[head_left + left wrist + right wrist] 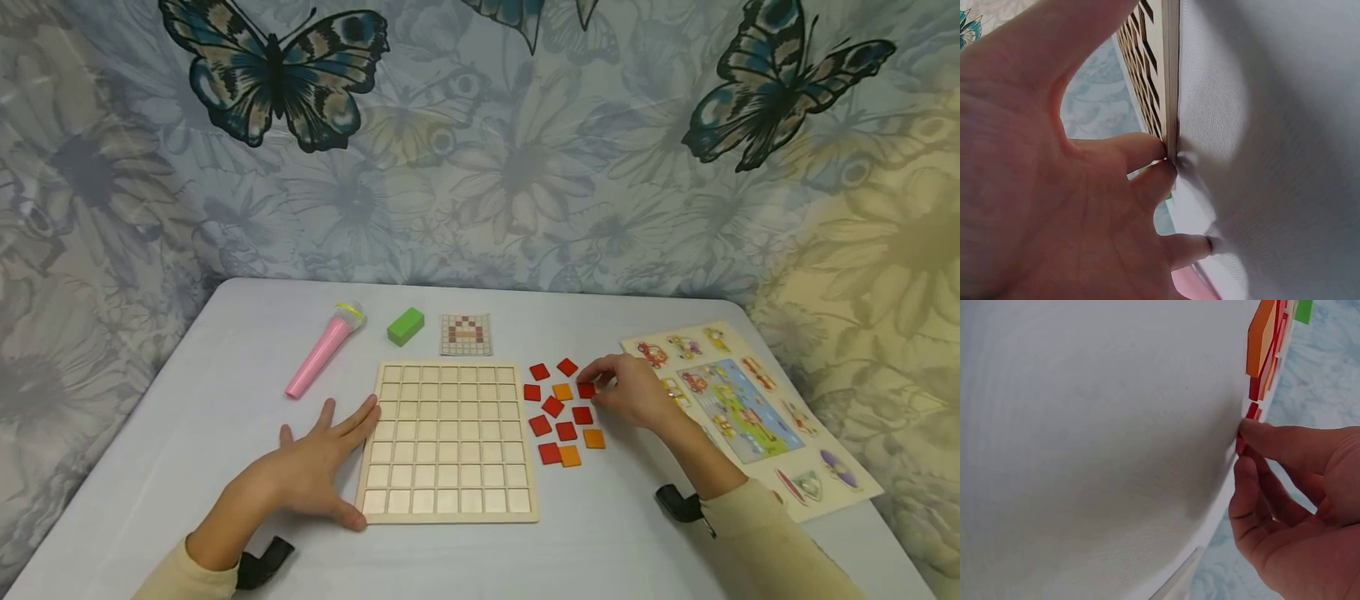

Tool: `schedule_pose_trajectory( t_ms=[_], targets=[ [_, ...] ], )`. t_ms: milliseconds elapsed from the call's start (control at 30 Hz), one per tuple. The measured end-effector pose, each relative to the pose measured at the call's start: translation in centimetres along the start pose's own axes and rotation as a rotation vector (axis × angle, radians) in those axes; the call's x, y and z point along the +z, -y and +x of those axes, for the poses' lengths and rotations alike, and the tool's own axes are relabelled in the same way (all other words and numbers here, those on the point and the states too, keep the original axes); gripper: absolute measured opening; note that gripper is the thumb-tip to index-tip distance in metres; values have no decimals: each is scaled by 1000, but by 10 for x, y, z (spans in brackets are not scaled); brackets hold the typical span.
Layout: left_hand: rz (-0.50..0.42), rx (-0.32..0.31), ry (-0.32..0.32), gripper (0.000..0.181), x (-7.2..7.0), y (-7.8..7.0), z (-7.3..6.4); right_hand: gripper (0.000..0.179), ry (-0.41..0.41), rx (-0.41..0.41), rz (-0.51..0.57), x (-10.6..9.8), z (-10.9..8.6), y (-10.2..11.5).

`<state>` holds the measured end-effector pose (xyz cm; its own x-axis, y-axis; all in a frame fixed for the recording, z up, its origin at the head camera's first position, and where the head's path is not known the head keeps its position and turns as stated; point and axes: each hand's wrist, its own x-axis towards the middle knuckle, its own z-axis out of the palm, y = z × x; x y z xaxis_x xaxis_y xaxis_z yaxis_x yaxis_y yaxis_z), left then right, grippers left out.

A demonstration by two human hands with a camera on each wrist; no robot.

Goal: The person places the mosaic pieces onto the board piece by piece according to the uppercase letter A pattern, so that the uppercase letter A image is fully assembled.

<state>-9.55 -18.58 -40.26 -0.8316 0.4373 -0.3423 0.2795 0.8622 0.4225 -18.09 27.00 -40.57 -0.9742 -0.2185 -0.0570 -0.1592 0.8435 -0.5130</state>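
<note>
A pale wooden grid board lies flat in the middle of the table. My left hand spreads its fingers along the board's left side, thumb near the front corner and fingertips against the edge. To the right of the board are several flat square tiles, among them a red tile and an orange tile. At their right side my right hand pinches another red tile between thumb and fingers, low at the tabletop. Behind the board lies a small pattern card with coloured squares.
A pink toy microphone and a green block lie at the back left. On the right, a picture board sits partly behind my right forearm. A patterned cloth with butterflies hangs behind the white table.
</note>
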Motion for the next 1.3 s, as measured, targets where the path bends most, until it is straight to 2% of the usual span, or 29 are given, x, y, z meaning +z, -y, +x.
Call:
schedule_pose_trajectory(
  t_ms=[200,433,700,1100,1300],
  targets=[
    [-6,-3,8,145,0,0,0,24,7,10,5,0,2,-2],
    [-8,-57,35,146,0,-2,4,26,26,-20,19,0,7,-5],
    [-8,-91,50,147,-1,-5,6,26,53,31,36,0,9,-4],
    [2,-77,46,145,3,-3,4,24,19,71,81,4,3,7],
    [25,-59,36,144,3,-2,4,24,-9,48,83,7,4,22]
  ],
)
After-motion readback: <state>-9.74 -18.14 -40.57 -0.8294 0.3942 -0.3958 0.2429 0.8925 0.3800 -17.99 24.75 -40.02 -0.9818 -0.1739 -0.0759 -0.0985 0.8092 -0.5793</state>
